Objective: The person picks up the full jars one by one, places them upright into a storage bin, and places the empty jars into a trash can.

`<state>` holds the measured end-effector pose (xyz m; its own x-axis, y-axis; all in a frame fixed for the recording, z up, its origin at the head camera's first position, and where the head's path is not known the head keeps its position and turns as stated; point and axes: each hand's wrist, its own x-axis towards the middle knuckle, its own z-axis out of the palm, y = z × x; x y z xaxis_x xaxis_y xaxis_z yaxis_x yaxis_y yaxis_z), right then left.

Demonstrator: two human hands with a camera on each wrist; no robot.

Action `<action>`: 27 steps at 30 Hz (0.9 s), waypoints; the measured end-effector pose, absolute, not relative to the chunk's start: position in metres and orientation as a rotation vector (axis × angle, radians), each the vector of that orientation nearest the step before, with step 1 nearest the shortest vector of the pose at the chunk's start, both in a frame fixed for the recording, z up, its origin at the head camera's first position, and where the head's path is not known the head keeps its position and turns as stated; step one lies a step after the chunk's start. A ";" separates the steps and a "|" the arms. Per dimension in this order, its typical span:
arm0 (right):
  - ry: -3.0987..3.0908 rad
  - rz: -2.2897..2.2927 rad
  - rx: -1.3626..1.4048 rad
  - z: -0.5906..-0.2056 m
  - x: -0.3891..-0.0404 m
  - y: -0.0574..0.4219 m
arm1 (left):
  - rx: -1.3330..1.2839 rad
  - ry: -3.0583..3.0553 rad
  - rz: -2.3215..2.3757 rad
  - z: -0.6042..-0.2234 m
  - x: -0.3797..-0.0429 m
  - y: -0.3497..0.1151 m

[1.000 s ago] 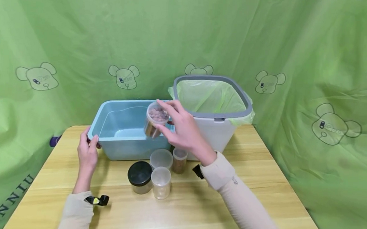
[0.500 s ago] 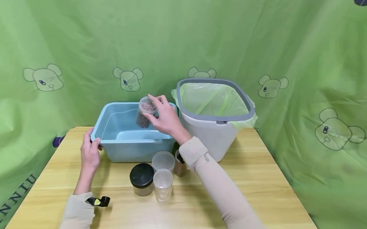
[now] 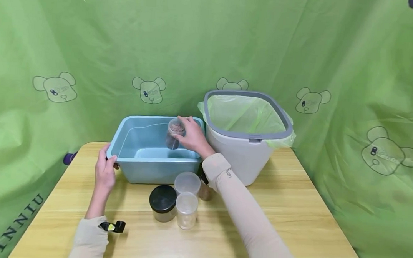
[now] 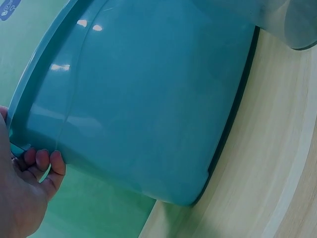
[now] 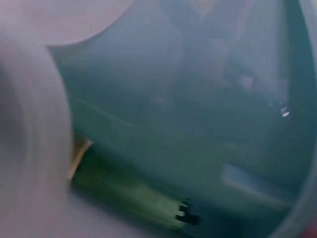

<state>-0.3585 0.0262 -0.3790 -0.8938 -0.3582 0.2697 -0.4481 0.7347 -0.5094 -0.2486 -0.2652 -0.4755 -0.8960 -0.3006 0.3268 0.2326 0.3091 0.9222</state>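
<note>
A light blue plastic basin (image 3: 156, 173) stands toward the back of the wooden table. My left hand (image 3: 105, 172) grips its rim at the front left corner; the left wrist view shows curled fingers (image 4: 57, 163) at that edge. Inside the basin's right part, my right hand (image 3: 194, 139) holds a clear jar (image 3: 173, 139) of pinkish-brown pellets by its upper part, slightly tilted. In front of the basin stand a black-lidded jar (image 3: 163, 204), a clear jar (image 3: 186, 211) and a wider pale-topped jar (image 3: 187, 182). The right wrist view is blurred and mostly filled by the basin's blue wall (image 5: 198, 114).
A white bin (image 3: 236, 157) with a grey rim and green liner bag (image 3: 247, 111) stands right beside the basin. Another small jar (image 3: 206, 192) with brown contents is partly hidden by my right sleeve. A green curtain (image 3: 183, 35) hangs behind the wooden table (image 3: 292, 217).
My right hand has carried the pellet jar from over the basin's front rim leftward and back, then right and lower inside it. My left hand keeps its grip. The head view has shifted slightly.
</note>
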 end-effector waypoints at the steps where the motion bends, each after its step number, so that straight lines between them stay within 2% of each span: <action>1: -2.793 0.869 0.642 -0.382 -0.360 0.027 | 0.051 -2.134 -1.618 -0.476 -0.248 -0.265; 27: -3.044 0.763 0.694 -0.409 -0.378 0.017 | 0.051 -2.140 -1.602 -0.477 -0.249 -0.265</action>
<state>-0.3782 0.0168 -0.4090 -0.9042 -0.4258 0.0340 -0.3916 0.7943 -0.4645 -0.2489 -0.2652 -0.4766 -0.8916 -0.2996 0.3396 0.2414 0.3199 0.9162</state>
